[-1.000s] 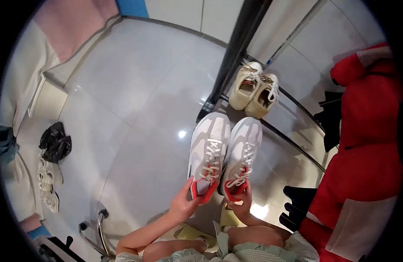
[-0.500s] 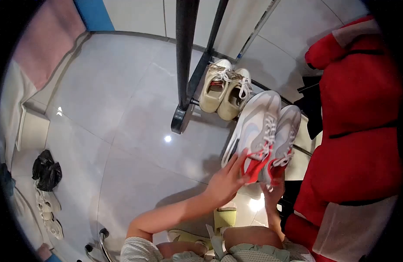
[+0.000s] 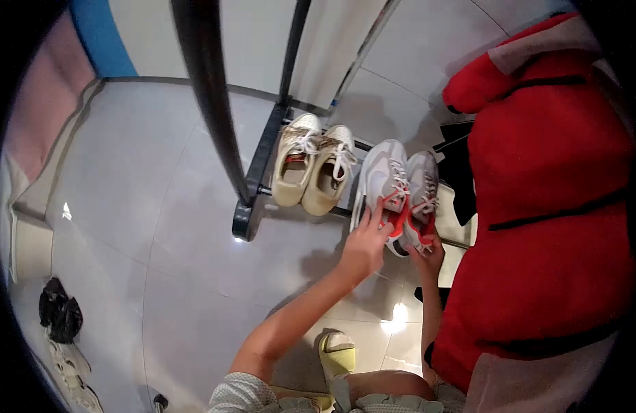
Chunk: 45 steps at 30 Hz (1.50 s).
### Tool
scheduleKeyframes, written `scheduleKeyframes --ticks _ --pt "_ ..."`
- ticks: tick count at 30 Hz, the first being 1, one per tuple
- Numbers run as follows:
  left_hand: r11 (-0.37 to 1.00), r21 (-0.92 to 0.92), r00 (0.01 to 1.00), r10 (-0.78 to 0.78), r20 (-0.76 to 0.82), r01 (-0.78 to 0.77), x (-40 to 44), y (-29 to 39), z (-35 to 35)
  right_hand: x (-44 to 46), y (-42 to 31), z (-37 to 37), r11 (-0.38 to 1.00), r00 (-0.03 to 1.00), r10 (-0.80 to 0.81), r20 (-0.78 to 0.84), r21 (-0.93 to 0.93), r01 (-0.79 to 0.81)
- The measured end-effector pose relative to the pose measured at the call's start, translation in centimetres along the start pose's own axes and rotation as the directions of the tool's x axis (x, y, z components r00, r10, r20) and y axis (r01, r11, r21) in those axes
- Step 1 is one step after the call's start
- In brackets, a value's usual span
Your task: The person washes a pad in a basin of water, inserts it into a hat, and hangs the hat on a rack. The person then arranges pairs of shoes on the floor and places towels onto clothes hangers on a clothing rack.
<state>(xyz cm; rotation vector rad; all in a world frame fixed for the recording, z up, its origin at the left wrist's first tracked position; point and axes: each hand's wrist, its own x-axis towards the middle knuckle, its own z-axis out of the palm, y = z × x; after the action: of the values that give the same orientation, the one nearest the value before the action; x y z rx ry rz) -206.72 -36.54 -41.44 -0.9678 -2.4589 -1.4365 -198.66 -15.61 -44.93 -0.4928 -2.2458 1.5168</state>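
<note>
A pair of white-and-grey sneakers with red lining is in both my hands, toes pointing away from me. My left hand [image 3: 365,246] is closed at the heel of the left sneaker [image 3: 385,168], fingers along its collar. At the heel of the right sneaker [image 3: 422,182], my right hand [image 3: 428,257] is closed, partly hidden by the shoe. The pair is at the bars of a black rack [image 3: 257,162]; whether its soles touch the bars I cannot tell. Just left of it, cream lace-up shoes [image 3: 311,165] rest on the rack.
A dark rack post [image 3: 211,89] rises at upper left. Red padded fabric [image 3: 545,172] fills the right side. At lower left lie a black plastic bag [image 3: 60,311] and pale footwear [image 3: 71,368]. A yellow-green slipper [image 3: 337,354] shows on one of my feet.
The sneakers have come down toward the rack bars, beside the cream shoes, and look smaller. My hands moved with them, still at the heels. The view has shifted, so the rack appears further left.
</note>
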Motion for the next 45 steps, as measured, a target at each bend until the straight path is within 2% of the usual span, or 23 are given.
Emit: scheduleKeyframes --ticks 3,4,7,11,15,17,18,20,21,23,25,26,27,29,30,33,35,36,38,41,42,45 --pt "0.999 0.048 1.000 -0.017 0.006 0.017 1.0 -1.6 1.7 1.3 -0.6 0.7 0.998 0.999 0.031 0.031 0.049 -0.032" --pt "0.999 0.044 1.000 -0.023 -0.001 0.023 1.3 -2.0 1.7 2.0 -0.8 0.3 0.994 0.995 0.081 0.051 -0.078 -0.077" --pt "0.995 0.086 0.999 -0.049 -0.002 0.049 2.3 -2.1 1.5 3.3 -0.1 1.1 0.996 0.994 -0.076 0.083 0.054 0.072" --pt "0.994 0.107 0.998 0.002 -0.068 0.006 2.6 -1.9 2.2 3.5 0.8 0.8 0.988 0.992 0.102 0.073 0.112 -0.110" --pt "0.988 0.155 0.994 0.035 -0.101 -0.019 2.7 -1.7 2.5 3.4 0.4 1.4 0.985 0.981 -0.171 0.096 0.055 0.166" --pt "0.985 0.174 0.993 0.039 -0.111 -0.019 2.6 -1.6 2.5 3.1 -0.8 1.7 0.991 0.989 -0.125 0.074 0.048 0.122" --pt "0.985 0.168 0.993 0.046 -0.105 -0.028 2.6 -1.5 2.5 3.1 -1.2 2.0 0.994 0.993 -0.099 0.063 0.048 0.096" --pt "0.988 0.152 0.994 0.057 -0.096 -0.042 2.8 -1.5 2.4 3.4 -0.5 2.1 0.986 0.986 -0.153 0.067 0.076 0.148" --pt "0.991 0.130 0.999 -0.003 -0.036 0.008 2.9 -1.7 2.5 3.6 -0.1 2.0 0.981 0.981 -0.180 0.069 0.090 0.174" --pt "0.988 0.097 0.988 -0.128 0.082 0.120 2.8 -2.5 2.7 3.5 -0.1 1.6 0.990 0.987 -0.144 0.073 0.004 0.144" --pt "0.994 0.038 0.989 -0.107 0.098 0.104 2.2 -3.2 2.4 3.1 -0.5 2.1 0.996 0.993 -0.094 0.065 0.001 0.094" --pt "0.992 0.042 0.989 -0.119 0.091 0.116 1.8 -3.0 2.3 2.5 -0.8 2.9 0.992 0.995 -0.096 -0.035 0.078 0.099" --pt "0.991 0.046 0.988 -0.130 0.083 0.127 1.6 -2.6 1.7 2.1 -1.2 3.4 0.971 0.971 -0.214 -0.108 -0.132 0.200" --pt "0.993 0.082 0.996 -0.092 0.017 0.090 0.3 -1.7 0.6 0.8 -2.0 4.1 0.780 0.866 -0.471 -0.167 -0.537 0.321" --pt "0.995 0.078 0.998 -0.066 -0.019 0.068 -0.4 -1.5 0.1 -0.5 -3.0 5.0 0.791 0.866 -0.455 -0.206 -0.541 0.287" --pt "0.995 0.096 0.998 -0.036 -0.055 0.041 -2.9 -0.7 -2.4 -3.8 -3.6 7.8 0.767 0.832 -0.549 -0.077 -0.441 0.465" --pt "0.996 0.072 0.998 -0.043 -0.038 0.045 -5.0 -0.2 -4.5 -6.3 -5.0 10.1 0.785 0.863 -0.501 0.061 -0.388 0.483" --pt "0.990 0.095 0.994 -0.103 -0.022 0.104 -6.2 0.0 -5.5 -7.4 -5.7 11.3 0.795 0.859 -0.496 0.127 -0.331 0.509" --pt "0.973 0.117 0.977 -0.189 -0.097 0.200 -8.5 0.4 -8.2 -9.0 -6.6 13.7 0.801 0.824 -0.512 0.243 -0.209 0.560" --pt "0.929 0.079 0.911 -0.334 -0.243 0.361 -11.9 -0.2 -11.9 -10.9 -7.6 17.6 0.843 0.801 -0.490 0.344 -0.046 0.535" --pt "0.910 0.050 0.878 -0.382 -0.290 0.412 -12.8 -0.3 -13.4 -11.4 -8.4 18.9 0.855 0.804 -0.483 0.347 -0.011 0.518" --pt "0.854 0.136 0.821 -0.422 -0.385 0.503 -15.8 0.3 -18.0 -12.8 -11.1 22.3 0.868 0.789 -0.483 0.380 0.090 0.488"
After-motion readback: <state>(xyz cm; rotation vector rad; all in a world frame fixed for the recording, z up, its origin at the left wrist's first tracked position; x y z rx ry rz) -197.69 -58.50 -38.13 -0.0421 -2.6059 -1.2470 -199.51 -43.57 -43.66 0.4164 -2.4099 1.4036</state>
